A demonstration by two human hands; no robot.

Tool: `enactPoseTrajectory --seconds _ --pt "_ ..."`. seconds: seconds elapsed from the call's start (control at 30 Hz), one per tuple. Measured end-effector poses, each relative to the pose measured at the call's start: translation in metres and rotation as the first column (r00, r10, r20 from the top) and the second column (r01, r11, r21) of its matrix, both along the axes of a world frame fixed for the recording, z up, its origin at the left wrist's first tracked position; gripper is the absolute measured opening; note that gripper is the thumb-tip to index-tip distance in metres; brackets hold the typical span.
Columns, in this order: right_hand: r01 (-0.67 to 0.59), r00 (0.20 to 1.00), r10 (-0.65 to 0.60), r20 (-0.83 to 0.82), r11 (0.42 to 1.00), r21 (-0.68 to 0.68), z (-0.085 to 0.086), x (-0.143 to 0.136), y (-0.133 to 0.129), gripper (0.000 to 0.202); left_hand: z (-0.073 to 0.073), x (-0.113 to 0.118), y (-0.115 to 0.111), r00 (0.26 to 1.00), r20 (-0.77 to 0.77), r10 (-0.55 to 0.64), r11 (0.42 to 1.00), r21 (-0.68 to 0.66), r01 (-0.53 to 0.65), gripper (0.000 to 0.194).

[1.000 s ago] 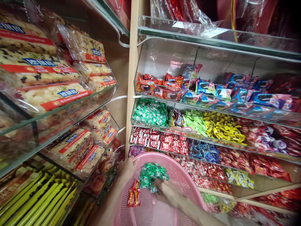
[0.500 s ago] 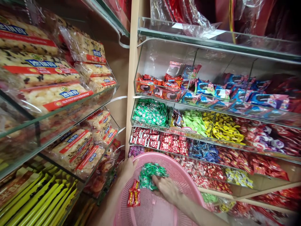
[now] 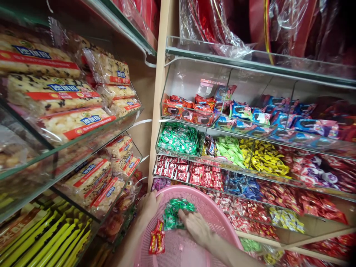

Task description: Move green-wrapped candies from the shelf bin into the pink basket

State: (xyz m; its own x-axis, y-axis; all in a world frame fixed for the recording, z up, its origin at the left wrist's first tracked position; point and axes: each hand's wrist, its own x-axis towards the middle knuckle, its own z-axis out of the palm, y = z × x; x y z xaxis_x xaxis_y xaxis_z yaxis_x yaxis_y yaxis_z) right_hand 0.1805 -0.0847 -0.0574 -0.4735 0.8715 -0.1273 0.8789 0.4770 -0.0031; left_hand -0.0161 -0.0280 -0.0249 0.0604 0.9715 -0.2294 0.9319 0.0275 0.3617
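A pink plastic basket (image 3: 222,207) with mesh sides is in front of me, tilted so that I see into it. My left hand (image 3: 148,204) is closed on its left rim. Inside, my right hand (image 3: 196,224) reaches in from the right, its curled fingers in a heap of green-wrapped candies (image 3: 174,211); the fingertips are partly hidden. Left of the heap lie red-wrapped candies (image 3: 157,241). A small pale pink piece (image 3: 181,247) shows on the basket floor.
Behind the basket, tiered clear bins hold green candies (image 3: 178,139), yellow candies (image 3: 267,157) and red packets (image 3: 172,168). On the left, glass shelves with hard edges carry packaged puffed cakes (image 3: 69,120); yellow packs (image 3: 50,237) stand below. A wooden post (image 3: 161,74) divides the shelves.
The view has tipped slightly, so the shelves and basket sit a little lower. My right hand stays at the green candies with a small shift; my left hand keeps the rim.
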Motion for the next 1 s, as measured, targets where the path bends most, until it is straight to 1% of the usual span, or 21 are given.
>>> enactPoseTrajectory --seconds 0.07,0.13,0.2,0.27,0.33,0.37,0.43,0.53,0.67,0.77,0.83,0.9,0.93,1.0 --pt "0.016 0.999 -0.014 -0.051 0.999 0.043 0.03 -0.001 0.013 0.023 -0.002 0.0 0.001 1.0 0.006 0.006 1.0 0.005 -0.006 0.046" --pt "0.059 0.993 -0.045 -0.107 0.989 0.133 0.069 -0.002 0.033 0.019 -0.006 0.0 0.002 1.0 0.013 0.004 1.0 0.01 -0.004 0.046" --pt "0.128 0.984 -0.094 -0.151 0.964 0.231 0.109 -0.002 0.058 0.018 -0.011 0.0 0.003 1.0 0.03 -0.007 1.0 0.03 0.006 0.048" --pt "0.17 0.98 -0.128 -0.155 0.937 0.306 0.143 0.001 0.087 0.02 -0.014 0.0 0.003 1.0 0.02 0.0 1.0 0.02 -0.001 0.047" --pt "0.18 0.983 -0.152 -0.105 0.916 0.358 0.168 0.004 0.117 0.021 -0.014 -0.001 0.003 1.0 0.012 0.004 1.0 0.004 -0.004 0.047" --pt "0.172 0.985 -0.155 -0.075 0.913 0.371 0.176 0.005 0.131 0.022 -0.012 -0.001 0.003 1.0 0.011 0.006 1.0 -0.003 -0.006 0.046" --pt "0.153 0.987 -0.157 -0.019 0.918 0.366 0.183 0.009 0.155 0.024 -0.008 -0.002 0.002 1.0 0.008 0.011 1.0 -0.017 -0.011 0.046" --pt "0.113 0.99 -0.132 0.04 0.945 0.308 0.18 0.011 0.179 0.026 -0.003 -0.003 0.002 1.0 0.0 0.023 0.999 -0.026 -0.023 0.045" --pt "0.103 0.991 -0.123 0.052 0.953 0.285 0.17 0.011 0.192 0.02 -0.006 -0.005 0.004 0.999 0.015 0.028 1.0 -0.01 -0.028 0.047" --pt "0.123 0.991 -0.133 0.016 0.952 0.28 0.169 0.014 0.193 0.014 -0.01 -0.007 0.005 0.999 0.027 0.029 1.0 -0.004 -0.029 0.047" --pt "0.132 0.99 -0.138 0.001 0.956 0.263 0.174 0.017 0.193 0.012 -0.012 -0.007 0.006 0.999 0.031 0.034 0.999 -0.006 -0.034 0.046" --pt "0.153 0.988 -0.157 -0.006 0.951 0.268 0.184 0.02 0.193 0.014 -0.011 -0.007 0.006 0.999 0.035 0.037 0.999 -0.005 -0.037 0.045" --pt "0.182 0.982 -0.188 -0.005 0.94 0.289 0.189 0.021 0.194 0.018 -0.011 -0.007 0.006 0.999 0.037 0.038 0.999 -0.007 -0.038 0.045" --pt "0.268 0.958 -0.287 0.004 0.9 0.345 0.199 0.023 0.197 0.026 -0.009 -0.006 0.006 0.998 0.038 0.04 0.999 -0.013 -0.039 0.045"
